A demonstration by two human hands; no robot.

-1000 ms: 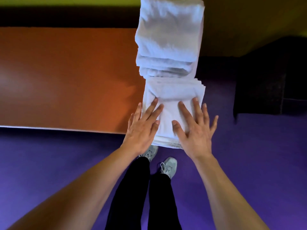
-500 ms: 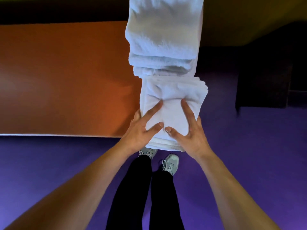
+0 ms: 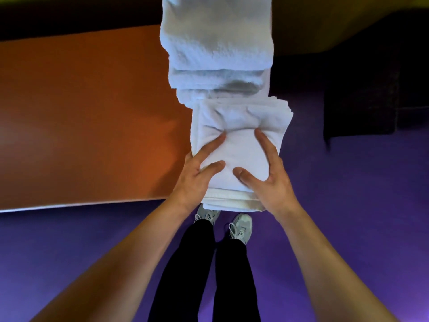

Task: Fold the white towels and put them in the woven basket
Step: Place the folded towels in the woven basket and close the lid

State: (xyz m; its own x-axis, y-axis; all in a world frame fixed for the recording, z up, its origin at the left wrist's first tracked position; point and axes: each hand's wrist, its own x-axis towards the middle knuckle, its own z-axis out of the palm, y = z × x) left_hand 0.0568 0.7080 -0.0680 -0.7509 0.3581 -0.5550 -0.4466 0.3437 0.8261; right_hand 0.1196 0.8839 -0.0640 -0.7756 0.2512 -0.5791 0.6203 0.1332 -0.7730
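Both hands press on a folded white towel (image 3: pixel 241 156) that lies at the right end of the orange counter (image 3: pixel 92 117). The left hand (image 3: pixel 197 175) has its grip narrow: index finger and thumb lie on top of the towel, and the other fingers go around the towel's left edge, out of sight. The right hand (image 3: pixel 271 177) does the same on the other side, thumb and index finger on top, the rest of the fingers around the right edge. So the two hands clasp the towel from both sides. Between the two index fingertips the cloth is bunched into small wrinkles. Below the thumbs, toward the person, the layered edges of the towel hang slightly over the counter's near edge.

Just beyond the fingertips, away from the person, stands a taller stack of folded white towels (image 3: pixel 218 43), touching the towel in the hands. To the right of the right hand, well apart, a dark box-like shape (image 3: pixel 362 96) stands on the purple floor (image 3: pixel 348 205); I cannot tell if it is the basket. Under the hands I see black trousers and grey shoes (image 3: pixel 241 226).
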